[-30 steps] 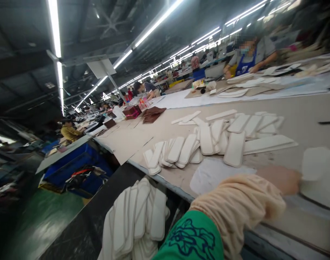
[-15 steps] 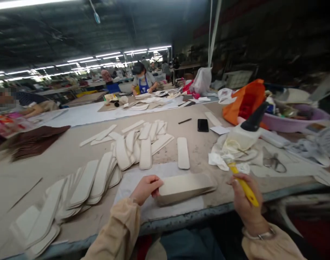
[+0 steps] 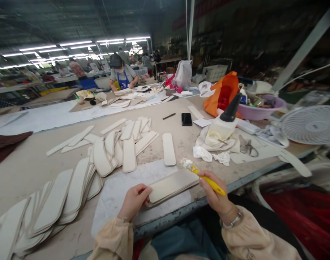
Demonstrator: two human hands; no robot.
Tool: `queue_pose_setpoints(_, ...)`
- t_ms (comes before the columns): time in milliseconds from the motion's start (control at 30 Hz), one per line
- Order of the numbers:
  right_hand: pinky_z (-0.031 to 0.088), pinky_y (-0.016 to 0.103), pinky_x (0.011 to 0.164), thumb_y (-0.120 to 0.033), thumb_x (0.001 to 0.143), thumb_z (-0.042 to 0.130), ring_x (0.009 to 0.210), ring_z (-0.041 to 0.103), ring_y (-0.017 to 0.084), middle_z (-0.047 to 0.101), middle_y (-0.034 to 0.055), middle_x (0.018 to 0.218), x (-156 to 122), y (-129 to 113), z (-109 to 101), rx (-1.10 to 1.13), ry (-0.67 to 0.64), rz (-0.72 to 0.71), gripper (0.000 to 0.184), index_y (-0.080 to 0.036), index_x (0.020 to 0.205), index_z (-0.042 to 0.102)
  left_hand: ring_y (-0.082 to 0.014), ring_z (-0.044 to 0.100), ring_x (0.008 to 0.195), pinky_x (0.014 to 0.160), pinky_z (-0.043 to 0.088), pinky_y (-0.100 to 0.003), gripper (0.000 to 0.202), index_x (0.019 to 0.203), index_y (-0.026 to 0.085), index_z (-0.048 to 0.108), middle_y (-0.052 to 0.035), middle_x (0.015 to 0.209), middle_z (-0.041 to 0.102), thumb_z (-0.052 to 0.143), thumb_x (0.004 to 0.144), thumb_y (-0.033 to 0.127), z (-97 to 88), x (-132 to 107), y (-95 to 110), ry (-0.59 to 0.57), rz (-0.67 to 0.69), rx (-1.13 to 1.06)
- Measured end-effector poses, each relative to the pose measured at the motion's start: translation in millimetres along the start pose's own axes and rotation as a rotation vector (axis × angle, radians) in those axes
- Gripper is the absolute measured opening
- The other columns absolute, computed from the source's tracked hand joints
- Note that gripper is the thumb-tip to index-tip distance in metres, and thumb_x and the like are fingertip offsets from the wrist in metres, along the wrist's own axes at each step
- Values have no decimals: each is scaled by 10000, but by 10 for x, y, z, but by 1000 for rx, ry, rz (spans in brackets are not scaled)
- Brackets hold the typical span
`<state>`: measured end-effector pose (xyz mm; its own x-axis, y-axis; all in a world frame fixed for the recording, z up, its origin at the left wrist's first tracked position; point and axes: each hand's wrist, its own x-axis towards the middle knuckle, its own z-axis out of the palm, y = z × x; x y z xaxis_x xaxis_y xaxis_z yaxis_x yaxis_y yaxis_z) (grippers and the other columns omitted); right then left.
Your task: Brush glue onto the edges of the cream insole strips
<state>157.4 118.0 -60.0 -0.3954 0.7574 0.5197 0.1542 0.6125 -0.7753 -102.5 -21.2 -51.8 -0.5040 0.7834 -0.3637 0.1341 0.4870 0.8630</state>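
Note:
My left hand (image 3: pixel 136 200) pinches the left end of a small stack of long cream strips with rounded ends (image 3: pixel 170 186), lying on a white sheet (image 3: pixel 110 200) near the table's front edge. My right hand (image 3: pixel 215 193) is closed round the yellow handle of a brush (image 3: pixel 209 182). White paste coats the bristles, which hang over the right end of the stack; whether they touch it I cannot tell. A single cream strip (image 3: pixel 168 149) lies just beyond. To the right, a white plastic bottle with a black cap (image 3: pixel 221 126) lies tilted, its cut-open side holding white paste.
Fanned piles of cream strips (image 3: pixel 52 202) cover the table's left and middle. Crumpled tissues (image 3: pixel 202 153), scissors (image 3: pixel 248 147), a black phone (image 3: pixel 186 119), an orange bag (image 3: pixel 221 92), a purple basin (image 3: pixel 258 112) and a white fan (image 3: pixel 311 124) stand or lie rightward. Across the table, a person (image 3: pixel 123 76) works.
My right hand has brought the brush left from beside the bottle to the stack's right end. My left hand still holds the stack. The camera view has turned right.

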Motion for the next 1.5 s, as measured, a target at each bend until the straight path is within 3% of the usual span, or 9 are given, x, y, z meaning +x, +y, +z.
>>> queue_pose_setpoints(167, 446, 316, 614, -299, 910, 519, 609, 545, 171, 554, 4, 676, -1, 87, 21, 198, 99, 164, 154, -204, 1008, 590, -95, 511, 457, 439, 385, -204, 394, 702, 178, 561, 39, 527, 566, 576, 721, 571, -278, 57, -50, 168, 34, -93)
queue_pose_setpoints(333, 387, 292, 553, -346, 919, 510, 550, 479, 150, 487, -30, 585, -34, 67, 69, 363, 5, 303, 171, -200, 978, 578, -146, 576, 485, 440, 440, -260, 440, 914, 163, 594, -14, 656, 647, 575, 738, 565, -460, 35, -240, 370, -13, -42)
queue_pose_setpoints(433, 360, 274, 517, -381, 927, 489, 515, 439, 138, 462, -44, 561, -63, -33, 183, 429, -95, 383, 203, -197, 973, 561, -158, 615, 604, 581, 510, -287, 308, 919, 192, 640, -16, 715, 650, 642, 749, 449, -338, -104, -384, 467, 268, 180)
queue_pose_setpoints(533, 351, 258, 513, -397, 933, 470, 515, 425, 128, 440, -50, 568, -88, -154, 345, 434, -209, 421, 225, -191, 962, 556, -165, 633, 771, 712, 532, -288, 122, 871, 202, 689, -54, 851, 662, 608, 820, 279, -162, -218, -477, 388, 730, 453)
queue_pose_setpoints(600, 355, 250, 520, -394, 935, 466, 522, 422, 122, 431, -52, 581, -91, -235, 452, 418, -270, 413, 227, -188, 964, 555, -166, 625, 820, 729, 533, -286, 138, 922, 205, 695, -66, 890, 661, 583, 842, 192, -91, -245, -496, 303, 877, 537)
queue_pose_setpoints(933, 394, 225, 593, -316, 931, 453, 614, 498, 119, 534, -23, 677, 22, -496, 740, 264, -436, 329, 196, -181, 881, 586, -164, 613, 828, 721, 541, -279, 181, 975, 201, 679, -71, 902, 639, 566, 850, 134, -102, -245, -458, 218, 932, 622)
queue_pose_setpoints(1100, 386, 236, 566, -337, 920, 465, 590, 503, 129, 542, -19, 654, 58, -321, 587, 156, -295, 377, 212, -176, 864, 591, -162, 623, 838, 737, 542, -266, 155, 946, 192, 683, -71, 910, 632, 578, 843, 141, -93, -234, -489, 218, 927, 630)
queue_pose_setpoints(1367, 392, 262, 527, -386, 896, 482, 503, 510, 146, 526, -32, 546, 226, 87, 22, -79, -60, 457, 237, -185, 828, 589, -153, 623, 828, 731, 539, -252, 137, 934, 190, 678, -70, 920, 615, 582, 845, 148, -108, -213, -509, 215, 959, 637)
queue_pose_setpoints(1500, 437, 292, 599, -368, 897, 486, 595, 592, 181, 626, 13, 673, 260, 195, -153, -223, 23, 388, 216, -192, 844, 600, -155, 619, 825, 723, 536, -254, 130, 925, 187, 680, -74, 915, 606, 584, 844, 152, -109, -204, -505, 202, 957, 635)
